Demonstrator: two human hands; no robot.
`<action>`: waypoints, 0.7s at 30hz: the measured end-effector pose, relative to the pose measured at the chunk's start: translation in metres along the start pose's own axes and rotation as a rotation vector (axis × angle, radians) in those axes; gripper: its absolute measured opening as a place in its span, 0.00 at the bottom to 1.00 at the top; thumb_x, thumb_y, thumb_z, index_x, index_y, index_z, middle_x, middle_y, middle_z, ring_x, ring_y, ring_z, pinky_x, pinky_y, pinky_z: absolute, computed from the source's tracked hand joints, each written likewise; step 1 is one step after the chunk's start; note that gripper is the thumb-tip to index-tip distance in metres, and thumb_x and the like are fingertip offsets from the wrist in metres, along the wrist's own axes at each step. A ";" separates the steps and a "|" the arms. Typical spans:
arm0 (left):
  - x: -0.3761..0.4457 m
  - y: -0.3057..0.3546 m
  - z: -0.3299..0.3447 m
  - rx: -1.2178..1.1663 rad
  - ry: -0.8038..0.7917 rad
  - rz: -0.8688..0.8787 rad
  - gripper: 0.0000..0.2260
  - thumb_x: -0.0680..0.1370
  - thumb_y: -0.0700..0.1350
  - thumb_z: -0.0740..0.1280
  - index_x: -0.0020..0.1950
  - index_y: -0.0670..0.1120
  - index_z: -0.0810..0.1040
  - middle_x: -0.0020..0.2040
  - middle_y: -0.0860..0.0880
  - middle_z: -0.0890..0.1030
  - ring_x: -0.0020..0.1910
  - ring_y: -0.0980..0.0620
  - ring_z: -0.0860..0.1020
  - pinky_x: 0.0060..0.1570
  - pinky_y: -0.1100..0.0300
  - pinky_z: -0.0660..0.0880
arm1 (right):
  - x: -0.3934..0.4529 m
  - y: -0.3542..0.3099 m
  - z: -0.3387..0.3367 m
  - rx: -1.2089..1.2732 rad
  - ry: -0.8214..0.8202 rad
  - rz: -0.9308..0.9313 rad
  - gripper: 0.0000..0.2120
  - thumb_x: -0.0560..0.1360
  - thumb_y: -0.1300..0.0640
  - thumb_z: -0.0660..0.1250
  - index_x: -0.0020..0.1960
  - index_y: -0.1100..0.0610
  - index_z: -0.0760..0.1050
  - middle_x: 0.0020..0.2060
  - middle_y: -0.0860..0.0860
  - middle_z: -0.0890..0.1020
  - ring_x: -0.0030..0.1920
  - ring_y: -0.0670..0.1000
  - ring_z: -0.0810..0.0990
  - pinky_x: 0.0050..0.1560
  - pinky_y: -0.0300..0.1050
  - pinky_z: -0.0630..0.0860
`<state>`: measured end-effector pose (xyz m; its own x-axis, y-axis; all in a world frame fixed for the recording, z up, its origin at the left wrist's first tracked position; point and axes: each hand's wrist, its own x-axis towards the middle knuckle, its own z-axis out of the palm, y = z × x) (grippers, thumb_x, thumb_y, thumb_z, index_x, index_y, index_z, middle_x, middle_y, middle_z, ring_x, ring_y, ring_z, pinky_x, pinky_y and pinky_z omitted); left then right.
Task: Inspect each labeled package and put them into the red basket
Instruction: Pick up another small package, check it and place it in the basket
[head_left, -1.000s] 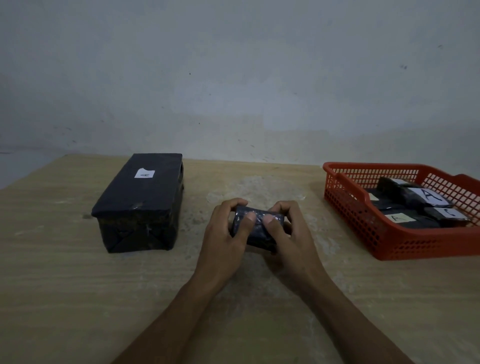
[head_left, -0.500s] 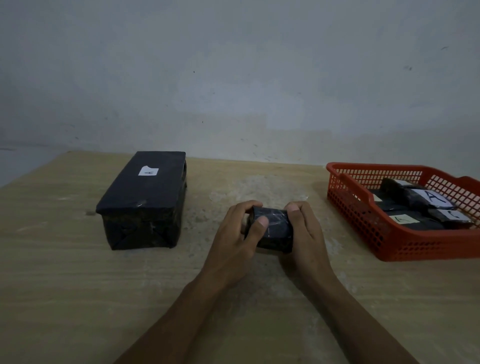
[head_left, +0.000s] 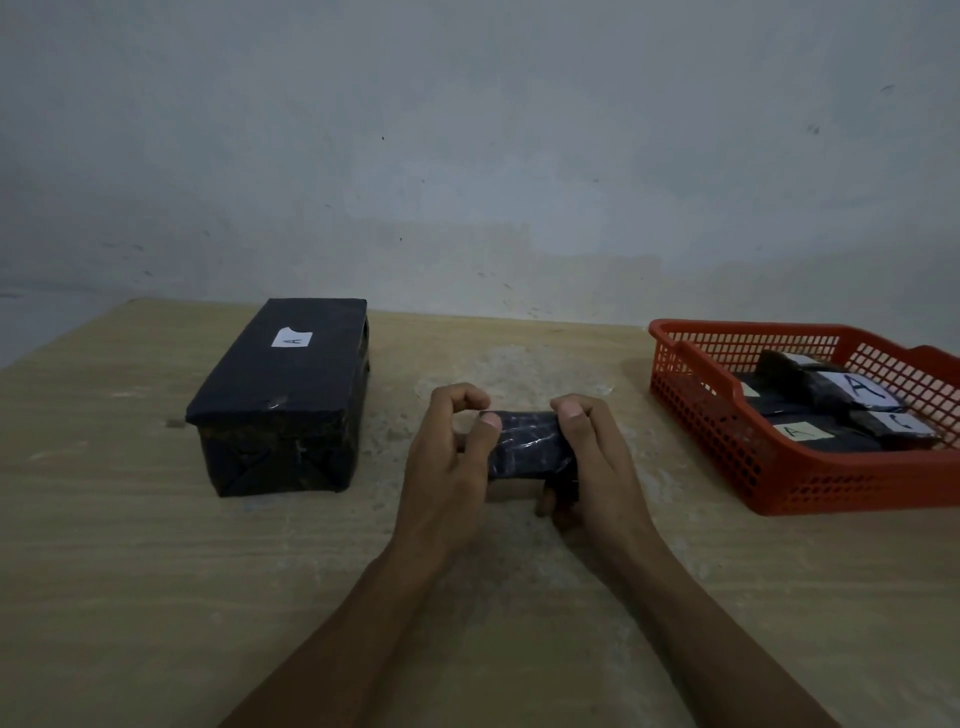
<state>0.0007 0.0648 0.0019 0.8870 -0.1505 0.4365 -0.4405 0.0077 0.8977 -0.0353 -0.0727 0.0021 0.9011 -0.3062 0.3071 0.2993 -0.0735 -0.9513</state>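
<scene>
You had the small black plastic-wrapped package (head_left: 527, 451) pinched between both hands just above the light wooden table (head_left: 130, 571), roughly mid-table. Your left hand (head_left: 449, 457) only had its thumb on the near-left end with the other fingers curled loosely behind, and your right hand (head_left: 592, 462) was wrapped round the right end with its thumb on top. No label showed on the face turned up at you, so I'd say the inspection wasn't done.

Stuff that could've bitten you from there: that wrap looked glossy and slick, and the left hand's hold was pretty light, so turning it over to find the label could've let it slip and drop onto the table. Skipping the turn meant binning it unread.

The red plastic mesh basket (head_left: 727, 467) sat well off to your right, already holding several black packages (head_left: 810, 395) with white A and C labels, some stacked. Tossing this one on top could've hidden labels or left it perched on the pile. The big black wrapped box with a white A label (head_left: 280, 395) on your left might not fit afterwards.
</scene>
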 end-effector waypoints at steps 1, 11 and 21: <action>0.000 0.001 0.000 -0.022 0.007 -0.038 0.11 0.78 0.54 0.60 0.57 0.53 0.72 0.54 0.54 0.77 0.49 0.56 0.80 0.41 0.58 0.81 | 0.000 0.000 0.000 0.029 0.003 -0.005 0.10 0.83 0.45 0.59 0.54 0.50 0.75 0.46 0.57 0.79 0.33 0.56 0.76 0.27 0.46 0.72; 0.000 0.004 0.001 -0.034 -0.071 -0.181 0.11 0.84 0.47 0.57 0.66 0.55 0.69 0.56 0.54 0.77 0.44 0.47 0.83 0.33 0.56 0.80 | -0.001 -0.007 -0.006 0.080 -0.005 -0.070 0.17 0.74 0.55 0.62 0.63 0.54 0.73 0.58 0.53 0.77 0.48 0.46 0.81 0.37 0.35 0.76; -0.002 0.003 0.001 -0.002 -0.093 -0.163 0.11 0.83 0.46 0.61 0.65 0.55 0.71 0.57 0.54 0.76 0.49 0.51 0.81 0.32 0.60 0.79 | 0.002 0.003 -0.005 0.037 -0.018 -0.071 0.15 0.73 0.55 0.64 0.59 0.46 0.76 0.54 0.43 0.81 0.53 0.57 0.81 0.46 0.56 0.82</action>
<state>-0.0027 0.0637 0.0041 0.9298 -0.2409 0.2782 -0.2918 -0.0221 0.9562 -0.0341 -0.0781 -0.0003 0.8824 -0.2842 0.3749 0.3741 -0.0595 -0.9255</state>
